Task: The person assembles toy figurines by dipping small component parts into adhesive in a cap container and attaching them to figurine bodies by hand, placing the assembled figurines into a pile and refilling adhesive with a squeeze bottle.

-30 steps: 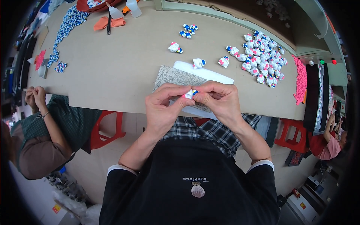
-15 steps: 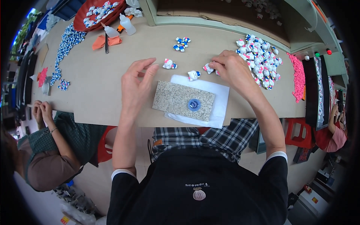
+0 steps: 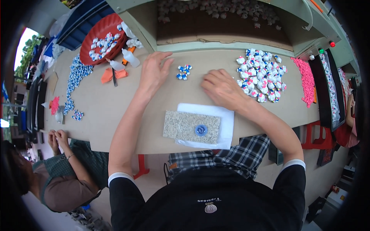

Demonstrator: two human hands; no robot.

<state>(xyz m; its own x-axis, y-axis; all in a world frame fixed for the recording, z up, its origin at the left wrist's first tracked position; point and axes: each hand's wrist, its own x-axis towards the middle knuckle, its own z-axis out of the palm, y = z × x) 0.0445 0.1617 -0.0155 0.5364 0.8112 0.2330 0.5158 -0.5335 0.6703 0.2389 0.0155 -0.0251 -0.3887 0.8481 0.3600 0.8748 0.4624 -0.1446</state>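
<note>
My left hand [image 3: 155, 73] is raised over the far middle of the table, thumb and fingers apart, holding nothing. Beside it lie a few small blue-and-white painted pieces [image 3: 184, 72]. My right hand [image 3: 223, 89] rests palm down on the table, its fingers curled under; what they hold, if anything, is hidden. Close to its right is a pile of small white cat-like figurines [image 3: 262, 77] with pink and blue parts. Nearer to me, a speckled stone slab [image 3: 185, 125] lies on white paper [image 3: 226, 133], with a small clear blue-tinted cup [image 3: 201, 130] on top.
At the far left are a red bowl [image 3: 86, 48] of figurines, two white squeeze bottles [image 3: 131, 58], an orange cloth [image 3: 108, 76] and a strip of blue-white pieces [image 3: 79, 79]. Pink pieces [image 3: 304, 81] lie right. A shelf [image 3: 219, 45] stands behind; a co-worker [image 3: 65, 173] sits left.
My view has tilted up toward the shelf. My left hand has moved away from me. My right hand has lowered and turned palm down; the loose figurines between my hands no longer show.
</note>
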